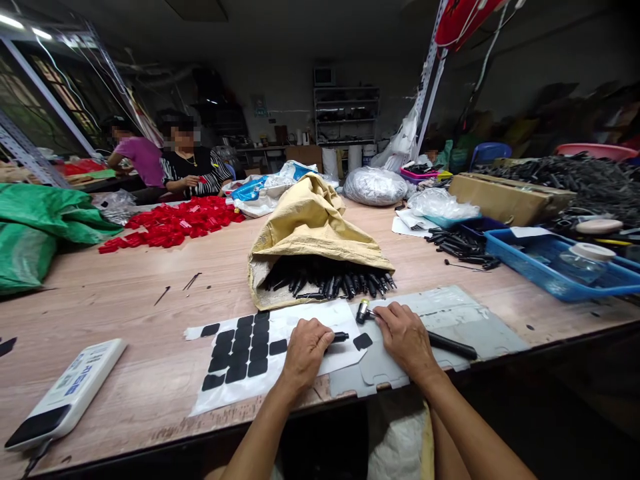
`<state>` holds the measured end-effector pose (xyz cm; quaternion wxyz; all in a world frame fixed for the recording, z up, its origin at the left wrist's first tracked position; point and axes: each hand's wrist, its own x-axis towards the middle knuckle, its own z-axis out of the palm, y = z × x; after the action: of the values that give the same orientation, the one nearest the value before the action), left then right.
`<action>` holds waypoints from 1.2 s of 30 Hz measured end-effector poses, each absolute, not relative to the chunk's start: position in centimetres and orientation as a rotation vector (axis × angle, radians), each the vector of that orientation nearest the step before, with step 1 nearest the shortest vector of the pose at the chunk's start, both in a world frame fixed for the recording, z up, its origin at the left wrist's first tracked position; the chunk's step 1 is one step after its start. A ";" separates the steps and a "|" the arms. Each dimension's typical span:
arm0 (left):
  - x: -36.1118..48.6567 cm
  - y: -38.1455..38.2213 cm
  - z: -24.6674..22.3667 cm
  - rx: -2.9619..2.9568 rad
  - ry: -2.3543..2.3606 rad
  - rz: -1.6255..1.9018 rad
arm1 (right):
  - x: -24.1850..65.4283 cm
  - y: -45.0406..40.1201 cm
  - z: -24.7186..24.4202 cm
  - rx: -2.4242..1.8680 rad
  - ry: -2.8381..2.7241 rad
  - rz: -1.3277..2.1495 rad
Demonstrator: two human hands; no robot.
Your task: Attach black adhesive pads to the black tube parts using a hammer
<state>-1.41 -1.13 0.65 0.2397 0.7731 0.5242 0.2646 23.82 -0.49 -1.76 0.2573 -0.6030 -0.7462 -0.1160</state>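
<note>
My left hand (306,350) is closed around a short black rod-like part (341,337), its narrow end sticking out to the right. A small mallet with a yellow-tipped head (363,311) and a black handle (451,346) lies under my right hand (406,339), whose fingers wrap it close to the head. Between the hands is one loose black rounded square patch (363,341). Left of my left hand, a white backing sheet (295,321) carries rows of similar black patches (241,347). Beneath the mallet is a grey board (480,327).
A yellow sack (313,220) spills black rod-like parts (345,285) just beyond the sheet. A white power bank (70,390) lies at left, a blue tray (555,273) at right. Red pieces (175,223) are heaped farther back, near two seated people (193,170).
</note>
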 end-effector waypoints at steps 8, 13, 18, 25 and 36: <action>-1.4 -10.6 0.5 2.184 0.951 0.610 | 23.7 -0.5 -1.7 -1.643 -2.027 -0.312; -2.2 -13.7 -6.0 2.108 1.214 0.291 | 23.7 -0.6 -1.6 -1.658 -2.033 -0.331; -2.1 -13.8 -6.2 1.974 1.495 -0.197 | 23.7 -0.6 -1.7 -1.652 -2.035 -0.340; -2.0 -7.7 4.9 1.914 1.037 0.423 | 23.6 -0.6 -1.8 -1.642 -2.030 -0.355; -6.7 12.1 3.3 1.944 2.342 0.640 | 23.8 -0.3 -1.6 -1.642 -2.008 -0.270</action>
<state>-6.65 12.12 3.27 0.0154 0.6250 0.7529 0.2058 23.81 -0.34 -1.57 0.2634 -0.6074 -0.7427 -0.1000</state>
